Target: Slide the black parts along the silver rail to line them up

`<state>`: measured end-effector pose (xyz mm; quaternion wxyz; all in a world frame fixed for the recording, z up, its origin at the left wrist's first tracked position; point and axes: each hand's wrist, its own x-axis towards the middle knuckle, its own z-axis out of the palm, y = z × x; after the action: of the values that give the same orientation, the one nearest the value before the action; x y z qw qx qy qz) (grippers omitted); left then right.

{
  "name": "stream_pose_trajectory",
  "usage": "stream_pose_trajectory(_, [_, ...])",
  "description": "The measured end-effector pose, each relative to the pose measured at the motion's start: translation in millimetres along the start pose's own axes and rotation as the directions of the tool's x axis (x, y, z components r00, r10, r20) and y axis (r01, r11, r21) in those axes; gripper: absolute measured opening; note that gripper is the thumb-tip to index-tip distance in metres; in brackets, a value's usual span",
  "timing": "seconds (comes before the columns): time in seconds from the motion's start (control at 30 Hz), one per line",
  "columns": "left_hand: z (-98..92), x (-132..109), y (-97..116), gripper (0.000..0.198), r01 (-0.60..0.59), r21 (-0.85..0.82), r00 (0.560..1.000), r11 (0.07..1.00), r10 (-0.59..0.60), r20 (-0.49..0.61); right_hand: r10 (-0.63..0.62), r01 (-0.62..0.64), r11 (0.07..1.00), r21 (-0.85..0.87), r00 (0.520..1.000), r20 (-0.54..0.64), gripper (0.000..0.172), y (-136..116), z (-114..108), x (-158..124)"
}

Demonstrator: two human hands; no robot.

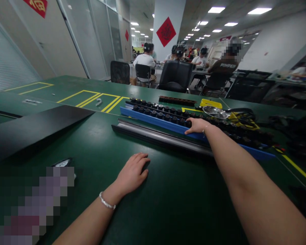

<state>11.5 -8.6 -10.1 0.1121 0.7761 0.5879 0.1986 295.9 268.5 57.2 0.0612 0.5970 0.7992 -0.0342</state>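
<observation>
My left hand [134, 173] lies palm down on the green table [153, 217], its fingers stretched out and nothing held. Further off to the right, my right hand [197, 126] reaches to a long blue tray [155, 122] filled with rows of small black parts [168, 117]. Its thumb is at the tray's near wall and its fingers curl over one of the black parts, which is mostly hidden. Between my hands and the tray lies a long dark channel-shaped strip [153, 133], its right end passing under my right forearm.
Behind the tray are a brown strip [177, 100], a yellow container [211, 103] and a round metal dish [215, 112]. A black sheet [40, 127] lies at left. Yellow tape [91, 99] marks the table. Chairs [175, 76] and seated people are beyond.
</observation>
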Motion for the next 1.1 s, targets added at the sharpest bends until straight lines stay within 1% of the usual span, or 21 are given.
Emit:
stream_pose_trajectory(0.1, [-0.3, -0.4, 0.7, 0.036, 0.002, -0.003, 1.000, 1.000, -0.002, 0.003, -0.009, 0.009, 1.000, -0.024, 0.999, -0.031, 0.091, 0.1, 0.4, -3.2])
stream_pose_trajectory(0.2, [-0.2, -0.6, 0.9, 0.037, -0.001, -0.004, 1.000, 1.000, 0.001, 0.003, -0.008, 0.005, 0.999, -0.051, 0.998, -0.066, 0.089, -3.0, -3.9, -10.1])
stream_pose_trajectory(0.4, [-0.6, 1.3, 1.2, 0.038, -0.001, -0.030, 1.000, 1.000, 0.001, -0.013, -0.016, -0.004, 0.993, -0.117, 0.985, -0.171, 0.087, -7.5, -28.4, -27.8])
stream_pose_trajectory(0.5, [0.5, 2.9, -0.5, 0.040, -0.015, -0.069, 0.998, 0.998, 0.011, -0.060, -0.059, 0.034, 0.992, -0.125, 0.978, -0.200, 0.085, -10.6, -42.1, -43.4])
stream_pose_trajectory(0.57, [1.9, 4.4, -2.1, 0.041, -0.001, -0.109, 0.994, 0.994, -0.010, -0.106, -0.083, 0.057, 0.990, -0.126, 0.973, -0.215, 0.085, -15.7, -49.2, -57.4])
stream_pose_trajectory(0.7, [3.5, 7.8, -5.5, 0.038, 0.007, -0.180, 0.967, 0.984, -0.052, -0.250, -0.094, 0.063, 0.989, -0.135, 0.966, -0.243, 0.084, -36.0, -58.2, -91.2])
stream_pose_trajectory(0.77, [2.3, 9.0, -6.7, 0.039, -0.005, -0.179, 0.940, 0.984, -0.056, -0.338, -0.105, 0.071, 0.987, -0.141, 0.963, -0.247, 0.083, -50.1, -60.4, -109.0])
stream_pose_trajectory(0.83, [-0.8, 9.4, -7.0, 0.041, -0.007, -0.150, 0.897, 0.989, -0.060, -0.438, -0.119, 0.090, 0.988, -0.128, 0.964, -0.239, 0.083, -65.8, -60.7, -125.9])
stream_pose_trajectory(0.87, [-2.9, 9.1, -6.5, 0.042, 0.004, -0.129, 0.862, 0.992, -0.068, -0.502, -0.123, 0.098, 0.988, -0.117, 0.965, -0.232, 0.082, -74.0, -59.9, -133.8])
stream_pose_trajectory(0.93, [-7.5, 7.9, -4.4, 0.040, 0.041, -0.068, 0.774, 0.997, -0.075, -0.629, -0.130, 0.113, 0.989, -0.092, 0.967, -0.217, 0.081, -90.6, -56.0, -148.1])
stream_pose_trajectory(1.0, [-11.8, 5.9, -1.1, 0.039, 0.053, -0.012, 0.703, 0.999, -0.046, -0.710, -0.140, 0.129, 0.989, -0.067, 0.968, -0.207, 0.079, -106.7, -49.2, -160.0])
stream_pose_trajectory(1.03, [-13.5, 4.7, 0.7, 0.040, 0.052, 0.008, 0.676, 0.999, -0.030, -0.737, -0.151, 0.142, 0.988, -0.057, 0.968, -0.200, 0.077, -114.1, -44.8, -165.0])
stream_pose_trajectory(1.1, [-15.5, 2.8, 3.6, 0.042, 0.039, 0.034, 0.645, 0.999, 0.000, -0.764, -0.166, 0.162, 0.986, -0.036, 0.969, -0.180, 0.075, -126.9, -35.0, -172.8])
